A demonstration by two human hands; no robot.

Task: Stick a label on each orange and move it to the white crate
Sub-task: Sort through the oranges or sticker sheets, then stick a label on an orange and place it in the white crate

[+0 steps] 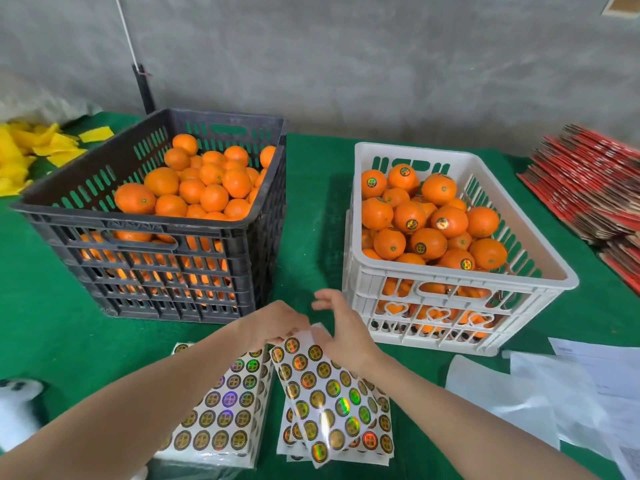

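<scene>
Glossy sheet of round holographic labels [329, 393] lies on the green worktop [313, 209], thin and floppy; the left hand [277, 323] pinches its top edge; the right hand [343, 332] has its fingers spread, thumb at the curled corner; I'd lift each light, tacky label by its rim; the bare oranges [211, 195] sit in the black slatted plastic crate [138, 230].

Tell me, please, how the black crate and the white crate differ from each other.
The black crate is dark with plain slots and stands taller; the white crate is lower, with heart-shaped openings in its front wall. The oranges in the black crate show no labels, while several oranges in the white crate bear round shiny labels. Both are slotted plastic crates heaped with oranges on the green cloth.
</scene>
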